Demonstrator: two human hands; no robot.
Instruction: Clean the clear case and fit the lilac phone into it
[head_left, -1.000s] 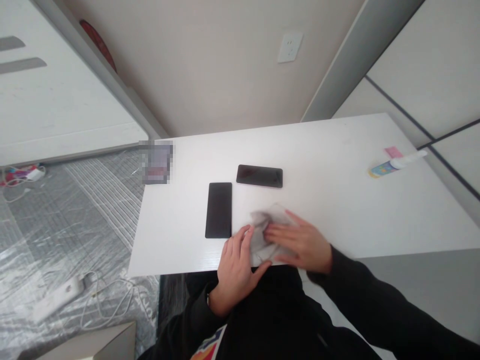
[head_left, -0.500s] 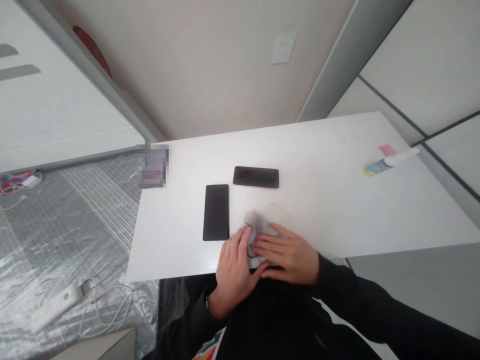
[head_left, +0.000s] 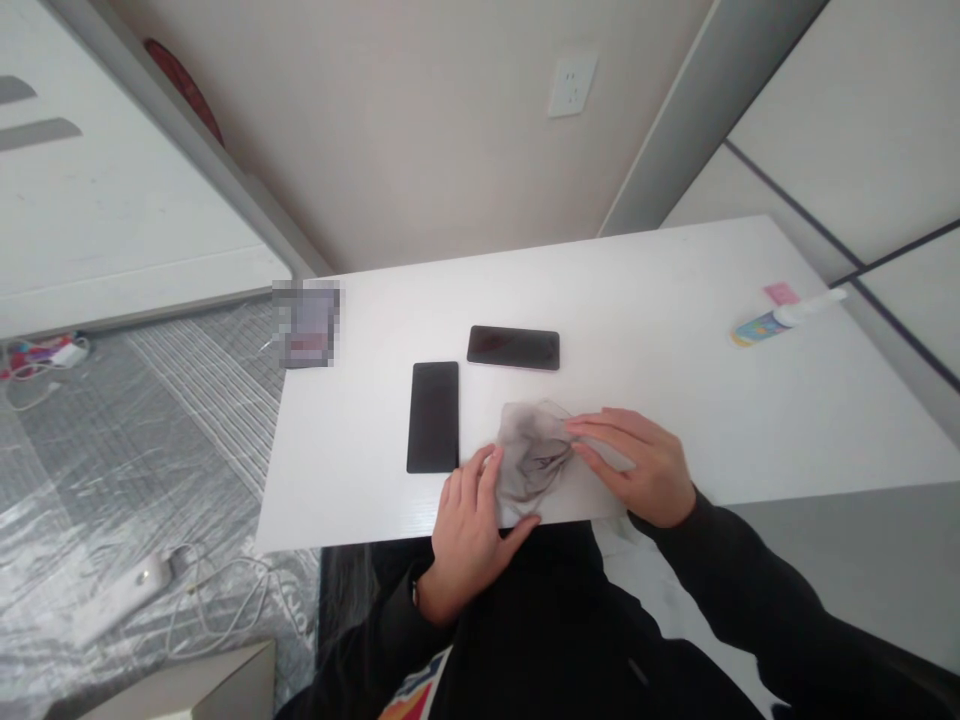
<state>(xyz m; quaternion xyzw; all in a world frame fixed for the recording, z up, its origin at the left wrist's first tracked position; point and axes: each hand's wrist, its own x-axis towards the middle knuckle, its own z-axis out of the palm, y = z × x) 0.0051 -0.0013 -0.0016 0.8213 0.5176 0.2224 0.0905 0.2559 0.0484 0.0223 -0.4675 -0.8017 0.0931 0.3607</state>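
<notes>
A crumpled grey cloth (head_left: 529, 450) lies spread at the table's front edge, between my two hands. My right hand (head_left: 637, 462) pinches its right side between thumb and fingertips. My left hand (head_left: 469, 535) rests at the cloth's left edge, fingers stretched out and thumb apart by the table edge. A faint clear outline shows beside the cloth; what it belongs to I cannot make out. Left of the cloth lies a black phone (head_left: 433, 418), upright to me. Behind the cloth, a second dark phone (head_left: 514, 348) lies crosswise.
The white table (head_left: 660, 390) carries a spray bottle (head_left: 765, 325) lying by a pink piece (head_left: 781, 293) on the right. A blurred-out flat object (head_left: 311, 325) sits at the far left corner. On the floor are a power strip (head_left: 124, 600) with cables and a box (head_left: 202, 690).
My right hand has moved right and slightly up, changing from flat on the cloth to a pinch. The cloth is now more spread out. My left hand has stayed nearly in place.
</notes>
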